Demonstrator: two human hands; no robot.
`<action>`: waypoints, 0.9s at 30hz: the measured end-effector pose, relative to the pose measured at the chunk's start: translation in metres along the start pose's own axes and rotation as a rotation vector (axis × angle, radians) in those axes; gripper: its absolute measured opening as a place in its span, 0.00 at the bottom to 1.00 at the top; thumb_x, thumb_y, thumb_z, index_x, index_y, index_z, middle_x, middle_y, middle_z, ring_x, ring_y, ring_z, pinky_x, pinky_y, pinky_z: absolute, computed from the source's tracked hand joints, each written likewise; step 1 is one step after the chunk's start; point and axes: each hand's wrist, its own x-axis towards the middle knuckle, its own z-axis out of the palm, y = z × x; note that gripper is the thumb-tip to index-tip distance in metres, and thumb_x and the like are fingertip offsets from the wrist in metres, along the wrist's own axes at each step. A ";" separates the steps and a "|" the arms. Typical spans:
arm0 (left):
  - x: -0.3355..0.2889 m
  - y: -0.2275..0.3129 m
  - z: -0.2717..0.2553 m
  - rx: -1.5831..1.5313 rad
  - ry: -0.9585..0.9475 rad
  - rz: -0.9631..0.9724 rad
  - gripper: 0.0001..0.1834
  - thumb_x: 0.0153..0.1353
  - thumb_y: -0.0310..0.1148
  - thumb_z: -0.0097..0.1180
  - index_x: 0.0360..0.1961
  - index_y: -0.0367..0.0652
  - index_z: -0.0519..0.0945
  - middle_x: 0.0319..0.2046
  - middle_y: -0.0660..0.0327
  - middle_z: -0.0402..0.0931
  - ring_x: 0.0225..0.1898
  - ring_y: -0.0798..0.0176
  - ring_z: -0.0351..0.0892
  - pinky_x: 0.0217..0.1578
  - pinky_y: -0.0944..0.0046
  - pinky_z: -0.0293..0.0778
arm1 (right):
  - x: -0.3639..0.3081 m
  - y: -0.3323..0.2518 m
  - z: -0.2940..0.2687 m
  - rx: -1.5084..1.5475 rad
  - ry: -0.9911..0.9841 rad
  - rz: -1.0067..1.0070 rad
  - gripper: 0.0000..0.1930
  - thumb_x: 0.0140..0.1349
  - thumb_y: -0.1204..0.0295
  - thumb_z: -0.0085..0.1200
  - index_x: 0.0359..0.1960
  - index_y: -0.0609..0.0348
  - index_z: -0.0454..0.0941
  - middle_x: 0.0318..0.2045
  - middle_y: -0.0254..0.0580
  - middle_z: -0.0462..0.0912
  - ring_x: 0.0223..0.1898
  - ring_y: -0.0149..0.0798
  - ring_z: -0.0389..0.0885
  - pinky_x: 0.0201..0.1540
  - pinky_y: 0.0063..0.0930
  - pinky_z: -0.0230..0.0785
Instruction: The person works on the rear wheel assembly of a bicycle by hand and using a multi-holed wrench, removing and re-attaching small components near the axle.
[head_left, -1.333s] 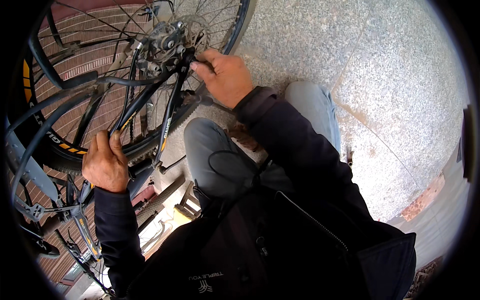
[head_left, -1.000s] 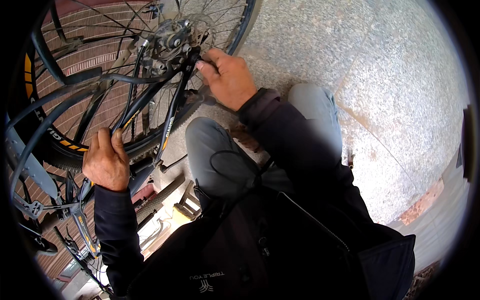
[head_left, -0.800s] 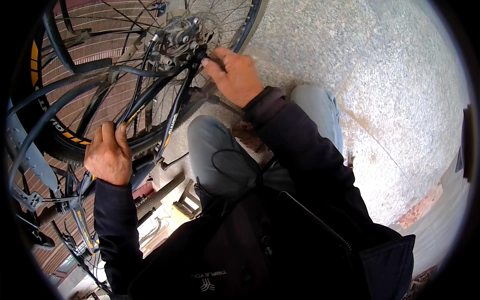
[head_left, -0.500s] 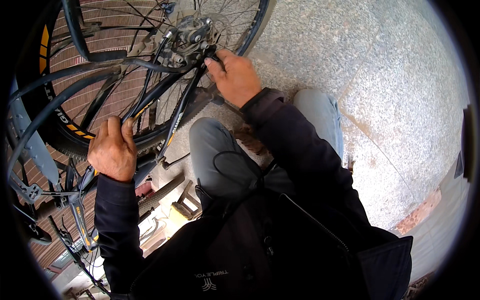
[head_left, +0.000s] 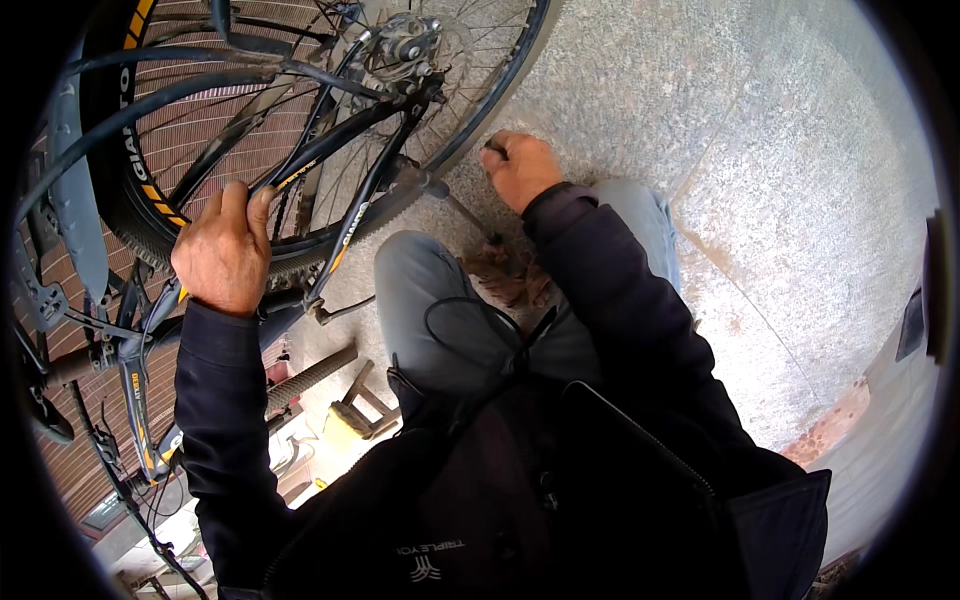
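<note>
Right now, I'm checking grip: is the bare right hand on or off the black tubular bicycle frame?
Off: the black wheel rim shows between the right hand and the frame, which the left hand grips.

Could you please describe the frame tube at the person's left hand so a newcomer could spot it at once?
Start at the spoked bicycle wheel, upper left. Beneath its hub parts, find the steeper black tube and the shallower tube, both running toward the lower left. Yours is the shallower one: the left hand is on it; no hand touches its neighbour.
</note>
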 end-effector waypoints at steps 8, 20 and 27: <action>-0.007 -0.008 0.010 -0.060 0.141 0.011 0.16 0.60 0.45 0.51 0.21 0.45 0.70 0.16 0.60 0.70 0.15 0.56 0.73 0.18 0.61 0.68 | -0.033 0.042 -0.006 -0.029 0.055 0.079 0.10 0.58 0.68 0.52 0.34 0.63 0.77 0.21 0.45 0.80 0.23 0.39 0.78 0.29 0.32 0.69; -0.009 -0.015 0.044 -0.123 0.339 -0.007 0.18 0.60 0.47 0.50 0.22 0.45 0.72 0.15 0.61 0.73 0.17 0.58 0.75 0.17 0.63 0.70 | -0.158 0.170 -0.155 -0.805 0.309 0.566 0.17 0.51 0.57 0.56 0.33 0.59 0.79 0.32 0.53 0.81 0.38 0.51 0.80 0.43 0.39 0.70; -0.014 -0.025 0.046 -0.114 0.316 -0.016 0.18 0.60 0.47 0.49 0.22 0.45 0.73 0.16 0.59 0.74 0.18 0.56 0.76 0.19 0.62 0.71 | -0.202 0.253 -0.127 -0.806 -0.011 0.793 0.24 0.58 0.55 0.46 0.46 0.64 0.71 0.45 0.62 0.75 0.50 0.56 0.73 0.53 0.42 0.65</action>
